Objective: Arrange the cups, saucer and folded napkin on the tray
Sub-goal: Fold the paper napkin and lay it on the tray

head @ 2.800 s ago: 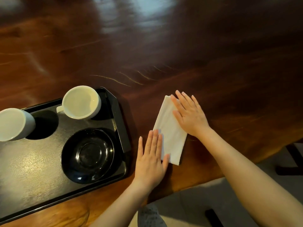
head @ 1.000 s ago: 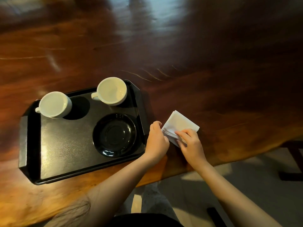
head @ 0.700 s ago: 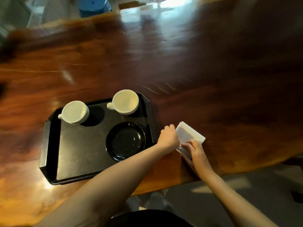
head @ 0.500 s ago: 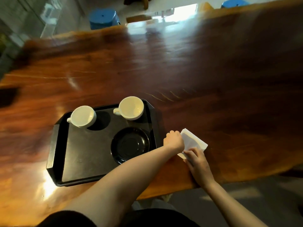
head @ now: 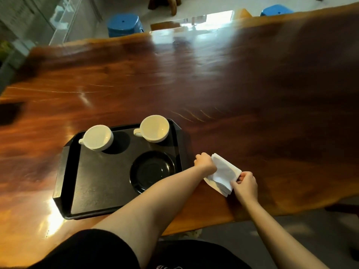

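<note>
A black rectangular tray (head: 93,183) lies on the wooden table near its front edge. Two white cups stand along the tray's far side, one at the left (head: 98,137) and one at the right (head: 154,128). A black saucer (head: 152,170) sits in the tray's near right corner. Just right of the tray, a folded white napkin (head: 223,173) is held slightly off the table. My left hand (head: 205,162) grips its left edge and my right hand (head: 245,184) pinches its right corner.
The glossy dark wooden table (head: 213,90) stretches far back and to the right. Two blue stools, one (head: 124,24) at the left and one (head: 275,10) at the right, stand beyond its far edge. The table's near edge runs just below my hands, with grey floor under it.
The napkin went from a long strip pressed flat under both hands to a smaller folded square held by both. The view pulled back and up, showing the whole tray and the far stools.
</note>
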A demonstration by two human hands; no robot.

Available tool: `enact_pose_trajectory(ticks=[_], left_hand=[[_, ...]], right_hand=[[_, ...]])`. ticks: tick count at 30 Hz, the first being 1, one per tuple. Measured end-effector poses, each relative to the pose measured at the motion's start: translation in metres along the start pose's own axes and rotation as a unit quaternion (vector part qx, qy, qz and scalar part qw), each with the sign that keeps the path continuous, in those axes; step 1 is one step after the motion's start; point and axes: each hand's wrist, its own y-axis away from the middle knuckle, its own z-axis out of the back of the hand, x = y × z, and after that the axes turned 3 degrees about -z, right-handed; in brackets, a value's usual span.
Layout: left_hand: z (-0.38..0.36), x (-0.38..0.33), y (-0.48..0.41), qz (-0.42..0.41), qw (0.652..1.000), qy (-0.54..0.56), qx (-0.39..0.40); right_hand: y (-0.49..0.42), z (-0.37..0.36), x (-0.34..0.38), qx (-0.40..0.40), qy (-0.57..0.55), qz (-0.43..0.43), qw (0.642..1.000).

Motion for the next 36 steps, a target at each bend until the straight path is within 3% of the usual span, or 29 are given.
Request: enact_pose_trajectory(ticks=[4,9,12,14,17,21,26,29,33,36], left_hand=[[0.009,-0.001,0.000,-0.011,0.993,0.068,0.092],[0.012,0.004,-0.001,-0.091,0.980,0.138,0.112],[0.019,0.005,-0.001,-0.120,0.957,0.224,0.140],[0.028,0.002,0.001,-0.137,0.930,0.301,0.160],[0.048,-0.006,0.002,-0.169,0.885,0.400,0.167],[0.080,-0.013,0.003,-0.204,0.845,0.464,0.172],[0.126,-0.008,0.021,-0.236,0.812,0.511,0.152],[0.148,0.007,0.033,-0.244,0.793,0.529,0.181],[0.171,0.032,0.048,-0.241,0.775,0.564,0.155],[0.187,0.053,0.056,-0.241,0.791,0.549,0.118]], right_hand=[[-0.004,0.001,0.003,0.014,0.010,-0.021,1.000],[-0.003,0.003,-0.001,0.022,-0.026,-0.031,0.999],[-0.002,0.005,0.003,0.047,-0.106,-0.056,0.992],[-0.002,0.010,0.014,0.101,-0.186,-0.091,0.973],[-0.007,0.022,0.037,0.196,-0.345,-0.127,0.909],[-0.013,0.043,0.079,0.216,-0.431,-0.057,0.874],[-0.006,0.054,0.133,0.250,-0.423,0.027,0.871],[-0.002,0.048,0.161,0.266,-0.404,0.055,0.873],[0.005,0.034,0.190,0.295,-0.332,0.085,0.892],[0.017,0.023,0.212,0.268,-0.227,0.131,0.927]])
